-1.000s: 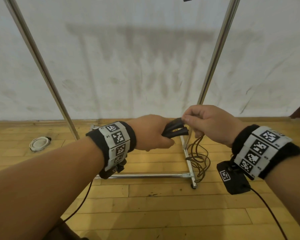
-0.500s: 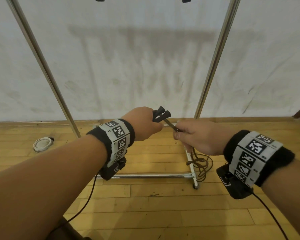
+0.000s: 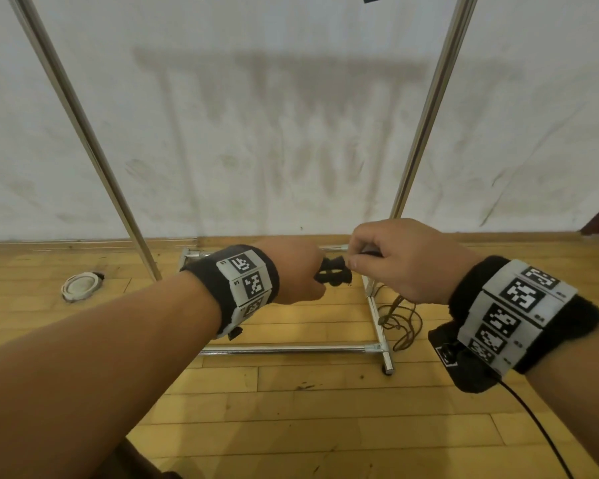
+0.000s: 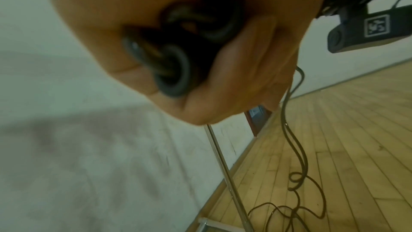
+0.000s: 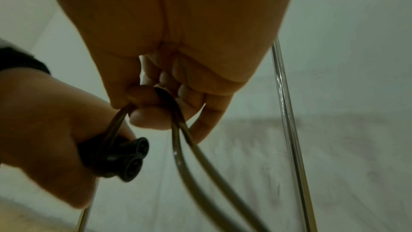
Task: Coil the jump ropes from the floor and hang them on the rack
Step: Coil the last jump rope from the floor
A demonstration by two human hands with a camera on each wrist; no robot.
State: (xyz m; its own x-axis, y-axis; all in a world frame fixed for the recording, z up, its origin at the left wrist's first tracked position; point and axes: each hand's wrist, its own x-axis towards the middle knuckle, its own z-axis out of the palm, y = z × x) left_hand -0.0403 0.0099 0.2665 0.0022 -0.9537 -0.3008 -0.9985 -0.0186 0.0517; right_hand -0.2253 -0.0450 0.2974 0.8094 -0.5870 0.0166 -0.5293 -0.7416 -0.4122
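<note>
Two black handles (image 3: 333, 274) gripped in left hand (image 3: 296, 271); right hand (image 3: 400, 259) beside, pinching rope (image 5: 178, 130).

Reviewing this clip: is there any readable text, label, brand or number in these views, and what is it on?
No readable words, brands or numbers.
Left wristband: black-and-white square code tags; small marks beside them too blurred to read.
Right wristband: the same code tags; tiny marks at the edges too small to read.
Right wrist camera: a square code tag, no legible text.
Jump rope handles, rack: no text.
</note>
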